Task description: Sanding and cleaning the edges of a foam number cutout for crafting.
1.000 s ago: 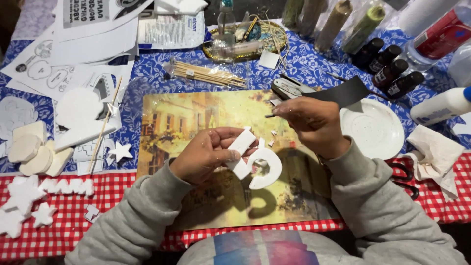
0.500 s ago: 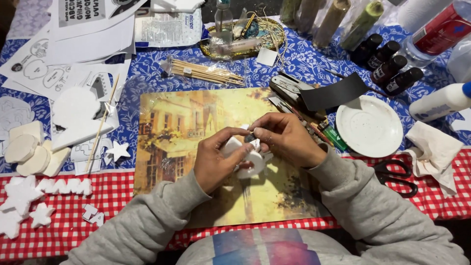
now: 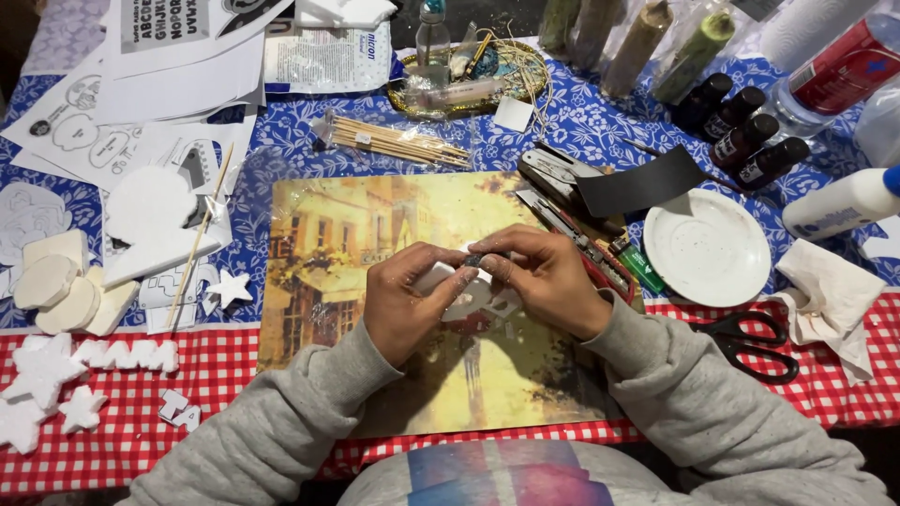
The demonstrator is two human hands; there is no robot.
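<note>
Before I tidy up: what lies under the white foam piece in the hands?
Under the white foam piece lies the yellow picture board. Both hands, left and right, cover part of the board.

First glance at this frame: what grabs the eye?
Centre: the left hand and right hand pinch a white foam shape over a yellow picture mat. To the right lie a white plate and black scissors. Far left sit white foam stars on the red checked cloth.

White foam shape, yellow-brown painted mat, red-checked cloth, blue floral cloth.
</note>
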